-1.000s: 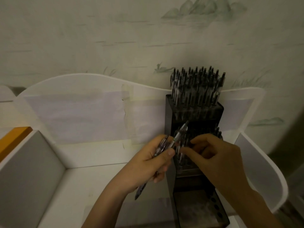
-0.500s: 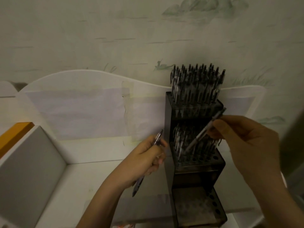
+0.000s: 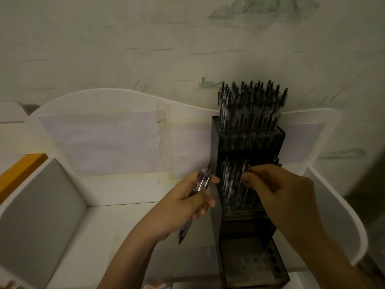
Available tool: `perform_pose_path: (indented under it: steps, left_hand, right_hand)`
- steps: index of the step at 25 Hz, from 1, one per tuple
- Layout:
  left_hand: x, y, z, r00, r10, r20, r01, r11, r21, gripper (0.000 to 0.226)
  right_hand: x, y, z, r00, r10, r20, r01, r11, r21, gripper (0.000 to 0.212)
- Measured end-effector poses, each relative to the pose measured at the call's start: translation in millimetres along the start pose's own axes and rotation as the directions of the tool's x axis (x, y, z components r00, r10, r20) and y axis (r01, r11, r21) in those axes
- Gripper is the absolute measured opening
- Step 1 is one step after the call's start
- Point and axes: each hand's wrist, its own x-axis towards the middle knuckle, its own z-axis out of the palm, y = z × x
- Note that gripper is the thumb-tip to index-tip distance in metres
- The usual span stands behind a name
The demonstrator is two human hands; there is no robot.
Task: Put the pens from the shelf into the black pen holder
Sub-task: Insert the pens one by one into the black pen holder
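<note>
Two hands are at work at a white shelf (image 3: 62,215) whose grey divider and orange-edged panel (image 3: 18,174) sit at the far left. Moving rightward, the left hand (image 3: 187,203) has its grip clenched round a small bunch of pens (image 3: 203,180); their clicker ends poke up past the thumb and one tip shows below the palm. How many pens it holds cannot be told. Just beside it stands the black pen holder (image 3: 216,147), a stepped rack against the shelf's back wall. Its top tier is crowded with upright pens (image 3: 252,105), the middle tier is partly filled, and the lowest tier at the front shows a row of open holes.

Further right, the right hand (image 3: 281,195) reaches into the middle tier, its fingertips pinching the top of a single pen (image 3: 245,170) that stands nearly upright among its neighbours. The step in hand looks like seating this pen in a middle-tier hole. Whether it is fully down is hidden by the fingers and the dim light.

Next, the right hand would need to let go, then take another pen from the left hand's bunch and line it up with a free hole.
</note>
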Motion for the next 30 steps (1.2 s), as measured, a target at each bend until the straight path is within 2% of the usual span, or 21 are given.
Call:
perform_pose_path:
  steps: [5,8,10,12,14,16,18,20,23,26,30]
  left_hand:
    - [-1,5,2,0.998,0.065,0.019,-0.065,0.997,-0.039,0.029]
    - [-3,7,4,0.996,0.067,0.052,-0.065,0.997,-0.035,0.031]
    - [-3,9,7,0.994,0.076,0.074,-0.074,0.997,-0.027,0.031]
    - [-2,10,10,0.992,0.068,0.106,-0.066,0.998,-0.019,0.027]
    - [-1,10,14,0.987,0.045,0.153,-0.046,0.999,0.005,0.024]
    - [-1,11,17,0.98,0.044,0.195,-0.053,0.998,0.042,0.022]
    - [-2,13,18,0.978,0.048,0.201,-0.063,0.996,0.067,0.017]
    - [-1,15,18,0.984,0.047,0.17,-0.058,0.996,0.062,0.02]
    - [0,13,17,0.993,-0.001,0.115,-0.002,1.0,0.023,0.024]
    - [0,9,16,0.997,-0.025,0.069,0.02,0.997,0.074,0.023]
    - [0,10,18,0.999,0.016,0.039,-0.021,0.991,0.132,0.022]
  right_hand:
    - [-11,13,9,0.997,0.032,0.073,-0.028,0.998,-0.053,0.011]
    - [-11,6,1,1.0,-0.014,-0.008,0.014,0.997,-0.08,0.022]
    - [-10,-5,0,0.994,-0.088,-0.064,0.082,0.993,-0.082,0.021]
    - [-9,-14,3,0.994,-0.104,-0.029,0.104,0.994,-0.019,0.02]
    - [-10,-20,10,0.999,-0.018,0.052,0.013,0.994,0.106,0.023]
    - [-10,-22,14,0.986,0.108,0.128,-0.134,0.965,0.224,0.015]
    - [-8,-24,10,0.969,0.175,0.173,-0.221,0.926,0.305,0.008]
    - [-2,-25,-1,0.966,0.213,0.146,-0.252,0.897,0.364,0.01]
    - [13,-30,-28,0.964,0.266,-0.003,-0.237,0.864,0.444,0.011]
    - [19,-35,-48,0.982,0.147,-0.12,-0.106,0.95,0.294,0.009]
    - [15,-27,-42,0.992,-0.055,-0.116,0.056,0.998,0.006,0.021]
